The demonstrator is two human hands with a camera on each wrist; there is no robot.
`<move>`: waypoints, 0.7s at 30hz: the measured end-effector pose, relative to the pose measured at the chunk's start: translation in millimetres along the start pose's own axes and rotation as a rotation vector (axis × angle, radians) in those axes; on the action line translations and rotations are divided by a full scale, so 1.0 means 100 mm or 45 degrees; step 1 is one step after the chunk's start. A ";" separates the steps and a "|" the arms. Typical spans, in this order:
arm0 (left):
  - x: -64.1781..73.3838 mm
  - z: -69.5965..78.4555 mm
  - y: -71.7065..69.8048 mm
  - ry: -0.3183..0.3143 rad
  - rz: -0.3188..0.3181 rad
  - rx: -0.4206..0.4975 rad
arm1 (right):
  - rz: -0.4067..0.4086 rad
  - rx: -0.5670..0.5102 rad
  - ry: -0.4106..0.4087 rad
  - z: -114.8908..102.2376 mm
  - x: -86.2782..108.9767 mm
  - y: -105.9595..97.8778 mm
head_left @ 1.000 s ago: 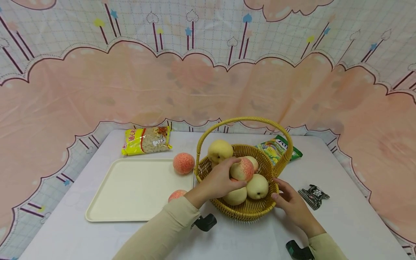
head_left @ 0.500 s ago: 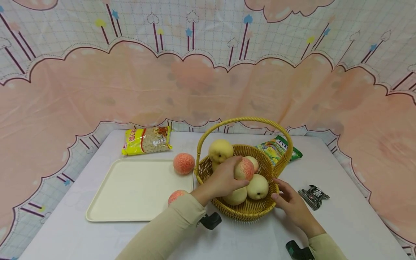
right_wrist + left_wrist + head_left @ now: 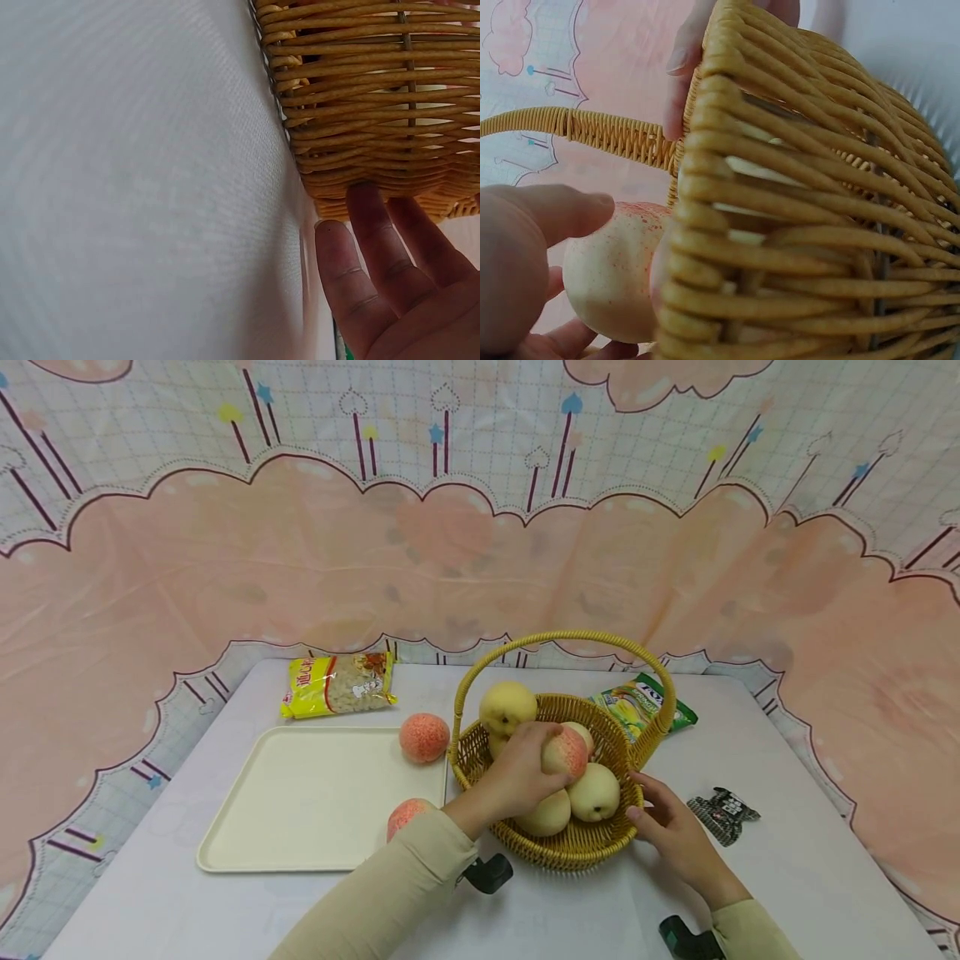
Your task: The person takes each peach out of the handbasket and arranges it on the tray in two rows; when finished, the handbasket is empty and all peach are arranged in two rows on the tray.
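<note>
A yellow wicker basket (image 3: 564, 858) with a tall arched handle stands on the table, holding several pale yellow fruits (image 3: 595, 792). My left hand (image 3: 516, 774) reaches over its near left side and grips a peach (image 3: 567, 753) with a red-speckled side, thumb on one side and fingers on the other. In the left wrist view the peach (image 3: 615, 274) shows behind the basket's rim. At the basket's right side, my right hand (image 3: 678, 835) holds the rim. Its fingers (image 3: 386, 259) touch the outer weave from below in the right wrist view.
A cream tray (image 3: 300, 802) lies to the left. One red peach (image 3: 424, 737) is at its far right corner, another (image 3: 408, 816) partly behind the left sleeve. A yellow bag (image 3: 339, 685), a green packet (image 3: 645, 706) and a small black packet (image 3: 724, 815) lie around the basket.
My left hand and the gripped peach have shifted slightly right within the basket, mostly in the first half second. The right hand and the basket have stayed put.
</note>
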State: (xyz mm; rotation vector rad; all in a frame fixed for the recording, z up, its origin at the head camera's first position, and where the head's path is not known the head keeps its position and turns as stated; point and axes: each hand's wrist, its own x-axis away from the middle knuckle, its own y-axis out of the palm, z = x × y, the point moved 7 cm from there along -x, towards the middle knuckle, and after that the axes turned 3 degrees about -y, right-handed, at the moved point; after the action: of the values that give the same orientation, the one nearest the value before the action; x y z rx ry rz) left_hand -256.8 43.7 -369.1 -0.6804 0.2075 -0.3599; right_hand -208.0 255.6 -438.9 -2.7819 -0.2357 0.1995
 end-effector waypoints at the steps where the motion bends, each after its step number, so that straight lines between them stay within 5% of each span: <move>1: 0.00 0.00 0.00 0.007 0.005 -0.008 | 0.001 0.002 -0.003 0.00 0.00 0.00; 12: 0.03 0.03 0.03 0.103 0.008 -0.014 | 0.006 0.014 -0.010 -0.01 0.01 0.00; 21: 0.03 0.03 0.05 0.106 0.011 0.020 | 0.005 0.019 0.010 -0.01 0.00 0.01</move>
State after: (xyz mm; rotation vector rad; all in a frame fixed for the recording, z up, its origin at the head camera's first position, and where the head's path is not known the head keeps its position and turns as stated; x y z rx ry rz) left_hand -251.7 47.5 -370.0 -0.6493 0.2862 -0.3814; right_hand -207.6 254.6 -437.8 -2.7679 -0.2256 0.1902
